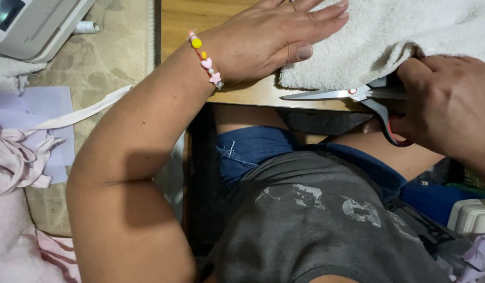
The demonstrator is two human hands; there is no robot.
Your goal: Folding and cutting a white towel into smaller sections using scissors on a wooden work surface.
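Fingers of the left hand (pixel 268 42) lie spread and flat, pressing on the white towel (pixel 405 36), grasping nothing. That towel, the largest thing here, lies on the wooden table (pixel 200 15) at its near edge. Right hand (pixel 452 105) is clenched around the handles of the scissors (pixel 357 97), whose blades point left along the towel's edge. A beaded bracelet (pixel 205 60) circles the left wrist.

Wooden table (pixel 200 15) bears white towel (pixel 389 36).
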